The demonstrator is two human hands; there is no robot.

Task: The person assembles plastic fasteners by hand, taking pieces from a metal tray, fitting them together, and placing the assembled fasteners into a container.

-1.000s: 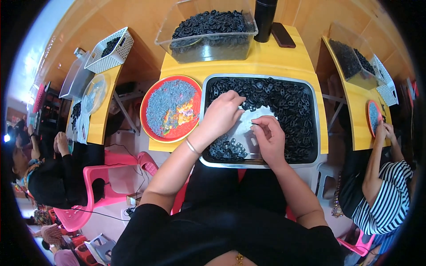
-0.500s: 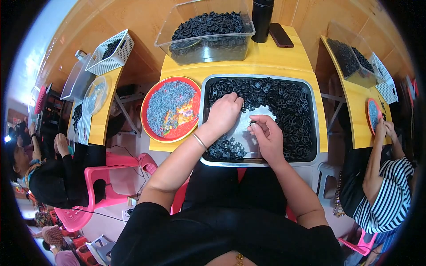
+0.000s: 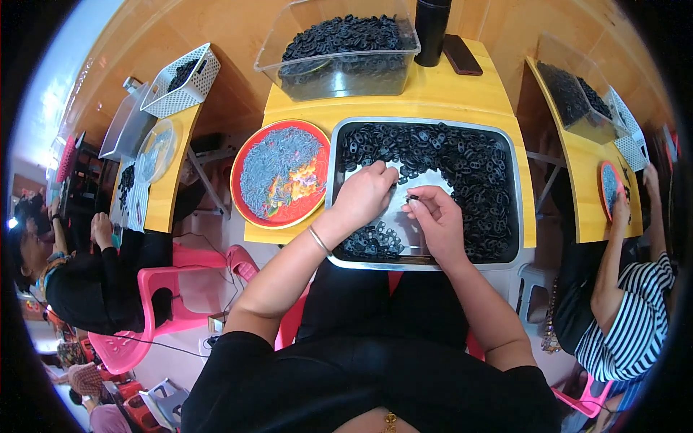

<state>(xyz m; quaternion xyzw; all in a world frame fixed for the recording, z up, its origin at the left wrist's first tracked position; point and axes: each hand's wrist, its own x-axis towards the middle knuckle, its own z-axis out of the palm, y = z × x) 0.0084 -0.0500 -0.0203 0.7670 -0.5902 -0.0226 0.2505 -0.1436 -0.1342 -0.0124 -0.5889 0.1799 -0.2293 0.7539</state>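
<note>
My right hand (image 3: 439,222) pinches a small black plastic piece (image 3: 412,198) between thumb and fingertips over the bare middle of a metal tray (image 3: 413,225). Close by on its left, my left hand (image 3: 367,192) has its fingers curled together, and whatever lies in them is hidden. Loose black oval pieces with holes (image 3: 473,169) fill the back and right of the tray. A smaller heap of black pieces with greyish bits (image 3: 372,242) lies in the near left corner. Left of the tray, a red round plate (image 3: 292,213) holds many small silvery screw-like parts (image 3: 278,162).
Behind the tray stand a clear plastic bin (image 3: 339,86) of black pieces, a black cylindrical bottle (image 3: 432,32) and a dark phone (image 3: 462,56). People sit at yellow tables on both sides, including a person in a striped shirt (image 3: 632,314). A pink chair (image 3: 148,289) stands left.
My left hand has shifted slightly right and down, nearer my right hand. My right hand keeps its pinch on the black piece. The striped-shirt person's one hand has risen.
</note>
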